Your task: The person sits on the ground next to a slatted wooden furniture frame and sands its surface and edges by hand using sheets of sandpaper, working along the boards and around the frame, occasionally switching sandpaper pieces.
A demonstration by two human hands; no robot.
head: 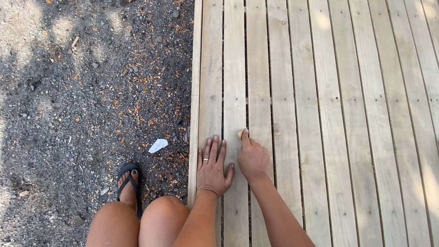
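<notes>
My left hand (213, 166) lies flat, fingers spread, on the outer boards of a pale wooden deck (320, 114), with a ring on one finger. My right hand (252, 157) rests just to its right, fingers curled, pressing a small tan piece (240, 133), possibly sandpaper, against a board near a gap between planks. Most of the piece is hidden under my fingers.
The deck edge (195, 91) runs top to bottom through the middle. Left of it is dark gravel ground (82, 100) strewn with wood chips and a white scrap of paper (158, 145). My knees (137, 222) and a foot in a black sandal (128, 185) are at the bottom.
</notes>
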